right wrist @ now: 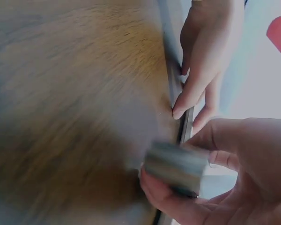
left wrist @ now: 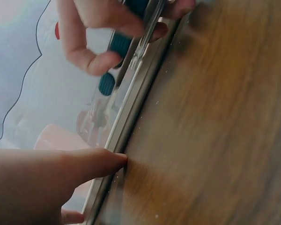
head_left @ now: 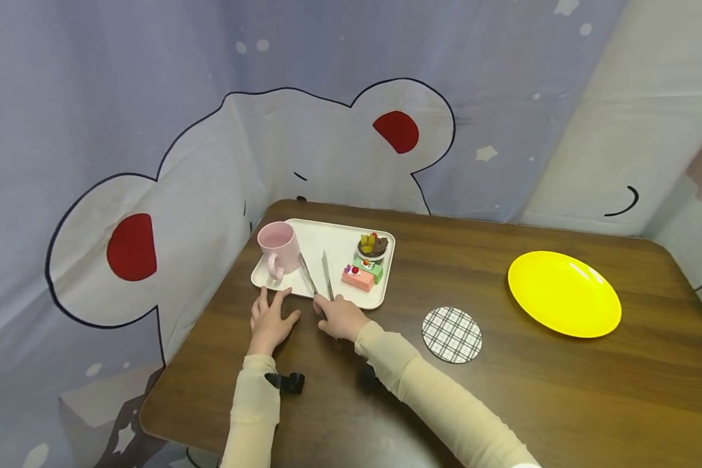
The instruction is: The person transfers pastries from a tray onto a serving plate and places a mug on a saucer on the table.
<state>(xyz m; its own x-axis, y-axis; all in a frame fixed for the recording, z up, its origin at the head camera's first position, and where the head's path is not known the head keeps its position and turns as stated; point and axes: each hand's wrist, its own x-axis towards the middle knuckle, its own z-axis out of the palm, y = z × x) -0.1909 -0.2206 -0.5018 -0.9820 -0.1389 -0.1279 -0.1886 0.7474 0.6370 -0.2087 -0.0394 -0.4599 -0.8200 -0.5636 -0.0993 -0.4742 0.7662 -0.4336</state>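
Note:
My right hand [head_left: 340, 317] grips metal tongs [head_left: 307, 273] with teal patches [left wrist: 107, 84]. The two arms of the tongs point away from me over the white tray [head_left: 318, 233], spread apart with nothing between them. Fingers spread, my left hand [head_left: 270, 325] rests at the tray's near edge; in the left wrist view its thumb [left wrist: 105, 160] touches the rim. At the tray's left stands a pink mug [head_left: 277, 244]. To the right lie a pink toy cake slice [head_left: 358, 279], a green cake slice [head_left: 377, 269] and a chocolate cup dessert [head_left: 373, 246] with fruit.
A round plaid coaster [head_left: 452, 335] lies on the brown wooden table [head_left: 561, 377] right of the tray. Farther right is a yellow oval plate [head_left: 564, 294]. A printed curtain [head_left: 327, 45] hangs behind the table.

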